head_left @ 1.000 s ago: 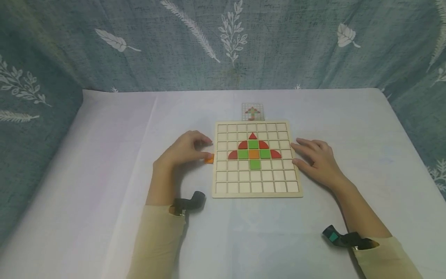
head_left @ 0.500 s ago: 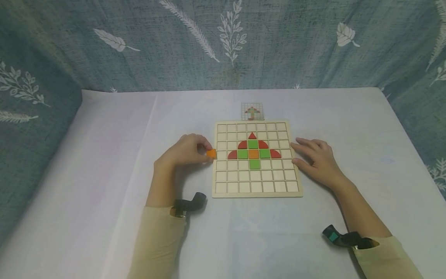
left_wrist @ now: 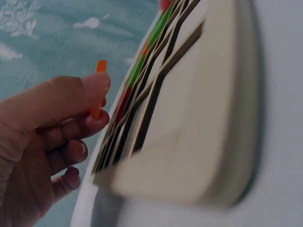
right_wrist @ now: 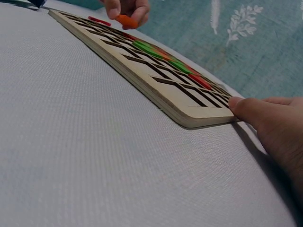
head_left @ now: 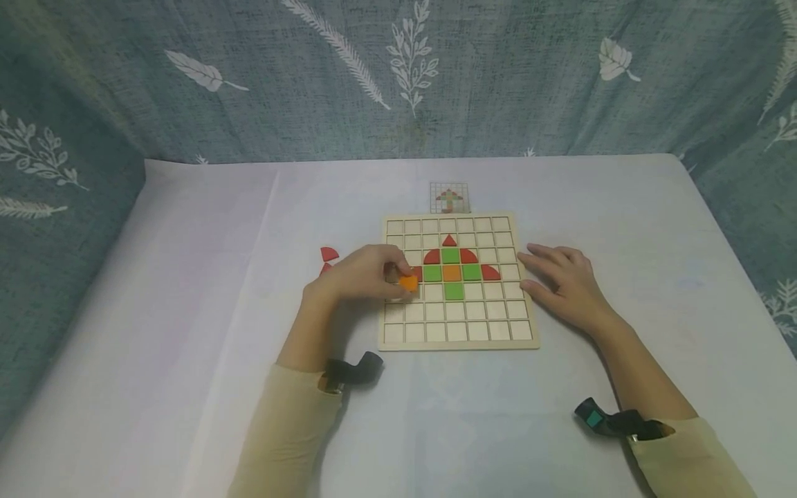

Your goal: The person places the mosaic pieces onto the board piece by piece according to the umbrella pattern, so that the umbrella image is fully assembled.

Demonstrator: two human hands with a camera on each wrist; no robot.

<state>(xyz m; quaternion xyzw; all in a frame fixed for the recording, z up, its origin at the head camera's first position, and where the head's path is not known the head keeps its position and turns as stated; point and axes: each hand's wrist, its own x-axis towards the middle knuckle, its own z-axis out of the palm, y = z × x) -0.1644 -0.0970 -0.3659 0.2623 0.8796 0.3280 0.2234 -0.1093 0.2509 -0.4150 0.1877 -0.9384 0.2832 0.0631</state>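
Observation:
My left hand [head_left: 364,275] pinches a small orange square tile [head_left: 408,283] between thumb and fingers, over the left columns of a wooden grid board [head_left: 457,333]. Seen edge-on in the left wrist view, the orange tile [left_wrist: 101,66] is above the board. Red, green and orange tiles lie in the grid, among them a red triangle [head_left: 449,241], a green square [head_left: 454,291] and a red quarter-round [head_left: 490,272]. The held tile and fingers partly hide the leftmost red piece. My right hand [head_left: 566,283] rests at the board's right edge, its thumb [right_wrist: 241,108] touching it.
A small card [head_left: 450,198] with a printed grid pattern lies just behind the board. Red tiles [head_left: 329,254] lie on the white cloth left of the board, partly hidden by my left hand. A patterned green curtain [head_left: 349,124] hangs beyond the table.
My left hand has lifted the orange tile from beside the board and carried it right, over the grid. Red tiles on the cloth have come into sight. My right hand has stayed in place.

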